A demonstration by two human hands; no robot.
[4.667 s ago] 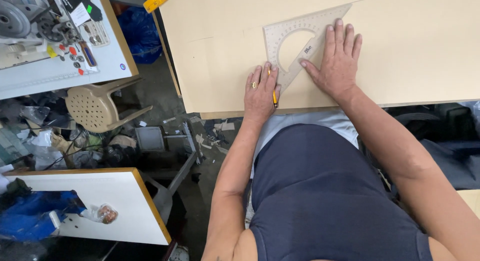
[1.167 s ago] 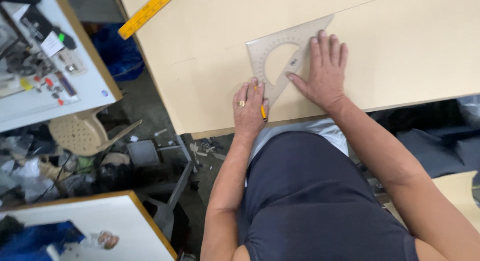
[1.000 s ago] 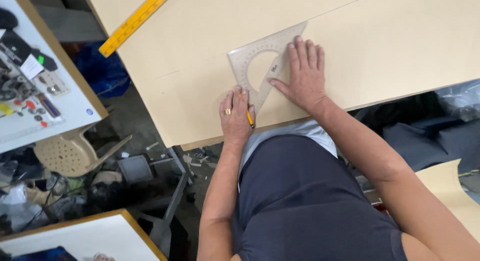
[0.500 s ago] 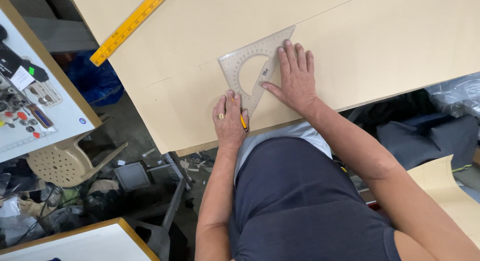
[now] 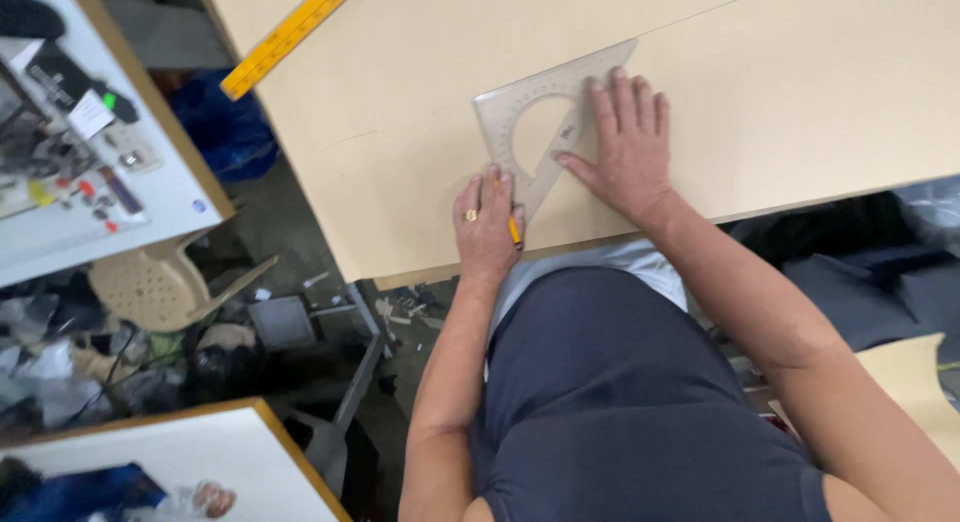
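A clear plastic set square with a protractor cut-out (image 5: 530, 117) lies flat on a large beige board (image 5: 780, 72). My right hand (image 5: 625, 142) presses down on it, fingers spread over its right part. My left hand (image 5: 487, 227) grips a yellow pencil (image 5: 514, 230) against the lower left edge of the set square, near the board's front edge. A ring shows on one finger of the left hand.
A long yellow ruler (image 5: 290, 34) lies on the board at the upper left. A white table (image 5: 150, 182) with small tools stands at the left, a beige plastic chair (image 5: 160, 287) below it. Clutter covers the floor; another white table (image 5: 170, 462) sits at the lower left.
The view has shifted, so board and hands sit differently in the frame. Both hands keep their hold on the set square and pencil at the same spot.
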